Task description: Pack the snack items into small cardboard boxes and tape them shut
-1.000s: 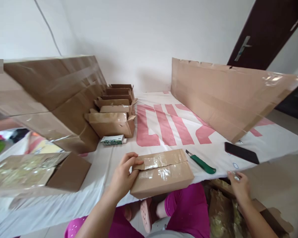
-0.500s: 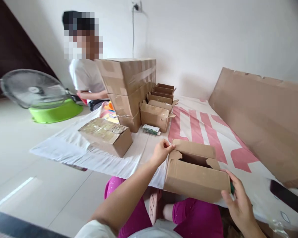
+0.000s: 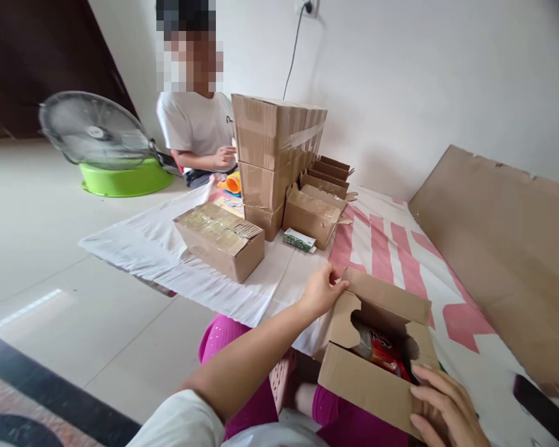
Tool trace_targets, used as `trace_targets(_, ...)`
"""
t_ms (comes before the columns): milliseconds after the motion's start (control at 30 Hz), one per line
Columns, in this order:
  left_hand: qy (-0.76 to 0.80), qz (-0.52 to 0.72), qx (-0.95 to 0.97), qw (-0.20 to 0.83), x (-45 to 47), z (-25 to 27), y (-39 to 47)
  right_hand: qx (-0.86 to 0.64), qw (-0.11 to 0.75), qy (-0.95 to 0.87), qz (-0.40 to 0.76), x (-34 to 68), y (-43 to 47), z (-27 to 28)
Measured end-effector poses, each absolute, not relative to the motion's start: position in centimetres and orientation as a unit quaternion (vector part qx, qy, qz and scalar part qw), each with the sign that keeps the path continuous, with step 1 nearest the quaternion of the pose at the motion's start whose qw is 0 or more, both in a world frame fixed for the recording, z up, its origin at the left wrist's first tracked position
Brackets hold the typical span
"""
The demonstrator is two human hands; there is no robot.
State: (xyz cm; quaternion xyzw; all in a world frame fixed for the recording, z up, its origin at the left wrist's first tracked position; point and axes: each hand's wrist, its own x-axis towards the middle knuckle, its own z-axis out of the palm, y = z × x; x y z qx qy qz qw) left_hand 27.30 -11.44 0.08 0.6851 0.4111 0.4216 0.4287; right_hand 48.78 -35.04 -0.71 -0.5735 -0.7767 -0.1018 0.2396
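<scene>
An open cardboard box (image 3: 367,388) stands tilted toward me at the cloth's near edge, its flaps raised and spread. Inside lies a red and silver packet with dark lettering (image 3: 384,351). My left hand (image 3: 323,288) pinches the corner of the far flap between thumb and fingers. At the box's right end, my right hand (image 3: 447,403) curls its fingers over the corner and the near flap. A bit of something green peeks out behind the right end; its kind is hidden.
Taped boxes (image 3: 260,136) form a stack at the back, beside open boxes (image 3: 309,214). A small green-white carton (image 3: 299,240) lies before them. A closed box (image 3: 218,239) sits left, a cardboard sheet (image 3: 497,248) right, with a dark phone-like object (image 3: 544,406). Across sits a person (image 3: 195,130); a fan (image 3: 95,133) stands left.
The box has tipped toward me, so its inside and the red packet show. My right hand has moved onto its near right corner. The view has shifted left.
</scene>
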Motion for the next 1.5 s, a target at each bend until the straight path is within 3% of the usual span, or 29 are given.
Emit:
trace_targets(100, 0.326, 0.487, 0.768, 0.259, 26.2, 1.5, -13.6, -0.587, 0.135, -0.789, -0.124, 48.2, -34.6, -0.2)
trace_targets(200, 0.145, 0.402, 0.889, 0.165, 25.6, 2.5, -15.6, -0.588, 0.091, -0.794, -0.124, 48.0, -34.0, 0.1)
trace_targets(300, 0.075, 0.277, 0.954, 0.083, 25.6, 2.8, -16.8, -0.604, 0.1, -0.78, -0.128, 48.3, -33.5, 0.9)
trace_targets(433, 0.191, 0.248, 0.95, 0.014, 24.6, 3.2, -17.5, -0.643, 0.175, -0.71, -0.228, 49.6, -33.7, 1.9)
trace_targets(633, 0.325, 0.348, 0.879, 0.006, 20.8, 0.8, -17.4, -0.685, 0.212, -0.657, -0.232, 51.8, -35.4, -0.8)
trace_targets(900, 0.344, 0.338, 0.871, 0.09, 20.4, -1.5, -18.0, -0.703, 0.192, -0.67, -0.141, 53.3, -35.4, -3.3)
trace_targets(1067, 0.267, 0.272, 0.922, 0.065, 21.2, 0.2, -18.4, -0.714, 0.315, -0.598, -0.182, 52.7, -33.8, 0.7)
trace_targets(1133, 0.273, 0.235, 0.931, 0.056, 21.5, 0.2, -18.5, -0.711, 0.273, -0.638, -0.114, 51.4, -32.3, 2.6)
trace_targets(1233, 0.294, 0.205, 0.932, 0.052, 22.1, -0.3, -18.8, -0.719, 0.105, -0.687, 0.026, 49.3, -29.4, 4.4)
trace_targets(1300, 0.292, 0.2, 0.934, 0.048, 22.4, -0.7, -19.1, -0.727, 0.026, -0.684, 0.05, 48.7, -27.8, 4.6)
trace_targets(1500, 0.289, 0.209, 0.933, 0.041, 22.5, -0.8, -19.8, -0.729, 0.01, -0.677, 0.103, 50.1, -25.9, 1.9)
